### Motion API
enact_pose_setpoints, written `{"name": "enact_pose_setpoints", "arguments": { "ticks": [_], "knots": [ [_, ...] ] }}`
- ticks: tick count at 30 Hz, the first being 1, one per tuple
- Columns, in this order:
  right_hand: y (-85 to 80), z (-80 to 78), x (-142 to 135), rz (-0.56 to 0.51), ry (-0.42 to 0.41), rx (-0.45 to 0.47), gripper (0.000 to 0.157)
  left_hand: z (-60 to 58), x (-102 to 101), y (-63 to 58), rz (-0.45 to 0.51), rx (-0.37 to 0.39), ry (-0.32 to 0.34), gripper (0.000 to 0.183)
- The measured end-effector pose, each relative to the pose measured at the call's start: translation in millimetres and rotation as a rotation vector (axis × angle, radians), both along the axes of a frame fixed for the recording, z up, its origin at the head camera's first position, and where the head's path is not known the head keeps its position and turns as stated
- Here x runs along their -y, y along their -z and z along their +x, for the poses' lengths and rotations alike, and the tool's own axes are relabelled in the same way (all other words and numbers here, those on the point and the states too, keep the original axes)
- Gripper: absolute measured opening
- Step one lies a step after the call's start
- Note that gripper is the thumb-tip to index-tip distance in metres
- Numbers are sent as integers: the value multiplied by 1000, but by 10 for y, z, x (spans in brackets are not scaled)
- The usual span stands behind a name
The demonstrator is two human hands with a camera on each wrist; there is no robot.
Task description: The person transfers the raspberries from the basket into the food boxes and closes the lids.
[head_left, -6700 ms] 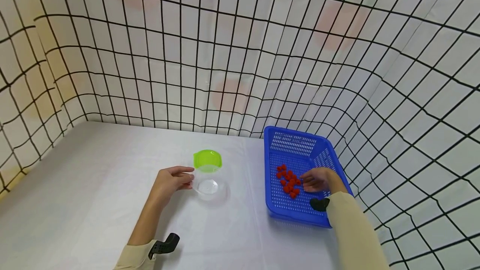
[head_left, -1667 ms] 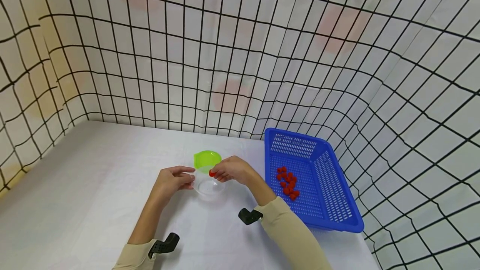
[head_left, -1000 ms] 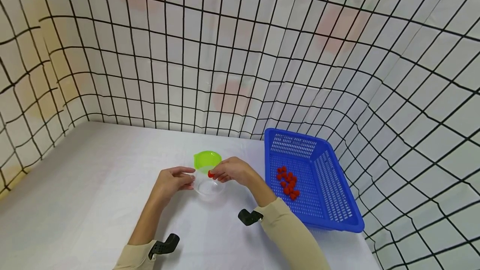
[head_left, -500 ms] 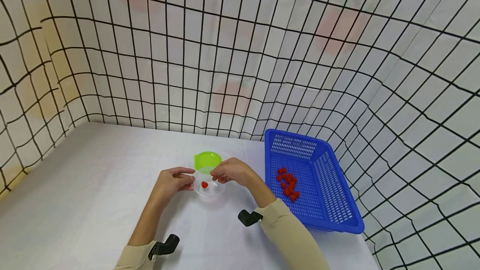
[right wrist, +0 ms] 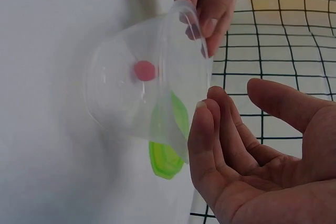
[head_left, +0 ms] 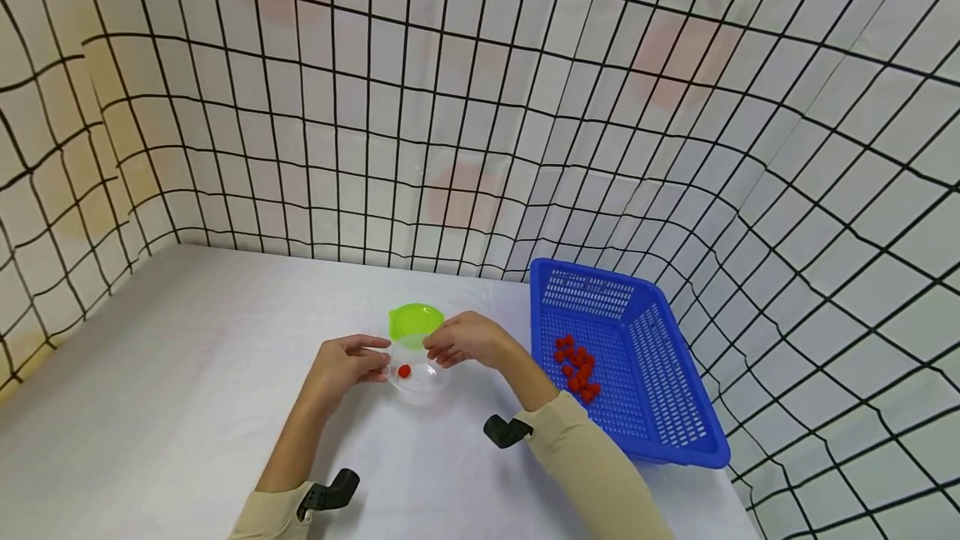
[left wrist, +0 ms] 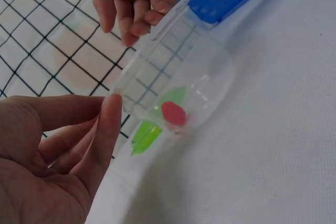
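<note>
A clear plastic bowl (head_left: 423,380) stands on the white table with one small rounded red piece (head_left: 404,371) lying inside it. My left hand (head_left: 337,367) pinches the bowl's rim at the left, thumb and fingers on either side, as the left wrist view shows. Over the right side of the rim hovers my right hand (head_left: 468,338). In the right wrist view its thumb and fingers are apart with nothing between them. Behind the bowl lies a lime-green lid (head_left: 415,319), partly seen through the clear plastic.
A blue perforated basket (head_left: 626,361) stands at the right with several red pieces (head_left: 577,369) grouped toward its left side. White walls with a black grid pattern (head_left: 450,107) enclose the table's back and sides.
My right hand came from the basket to the bowl with a red piece and let it go inside. The piece then shifted slightly left. The basket's right side swung outward. My left hand stayed put.
</note>
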State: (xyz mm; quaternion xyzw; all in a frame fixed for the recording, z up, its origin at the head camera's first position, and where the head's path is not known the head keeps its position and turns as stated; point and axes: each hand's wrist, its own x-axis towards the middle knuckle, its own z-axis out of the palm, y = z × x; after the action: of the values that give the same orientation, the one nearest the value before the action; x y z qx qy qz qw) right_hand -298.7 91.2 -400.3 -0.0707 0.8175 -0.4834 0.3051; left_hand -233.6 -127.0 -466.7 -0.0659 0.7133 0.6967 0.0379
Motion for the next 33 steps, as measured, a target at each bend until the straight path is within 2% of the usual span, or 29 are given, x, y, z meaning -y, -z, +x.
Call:
{"name": "enact_pose_setpoints", "arguments": {
  "ticks": [9,14,27,33],
  "knots": [
    [-301,-47,-185,20,-13,-56,35,-18,1,9,-7,4,7,32],
    [-469,-68,-373,30,33,-97,30,-23,-7,12,-6,3,17,32],
    [-618,-83,-875,31,159,-147,27,-12,12,-4,-3,14,6,32],
    [-624,-103,-1157,50,177,-162,30,-8,11,2,-6,22,0,33]
  ]
}}
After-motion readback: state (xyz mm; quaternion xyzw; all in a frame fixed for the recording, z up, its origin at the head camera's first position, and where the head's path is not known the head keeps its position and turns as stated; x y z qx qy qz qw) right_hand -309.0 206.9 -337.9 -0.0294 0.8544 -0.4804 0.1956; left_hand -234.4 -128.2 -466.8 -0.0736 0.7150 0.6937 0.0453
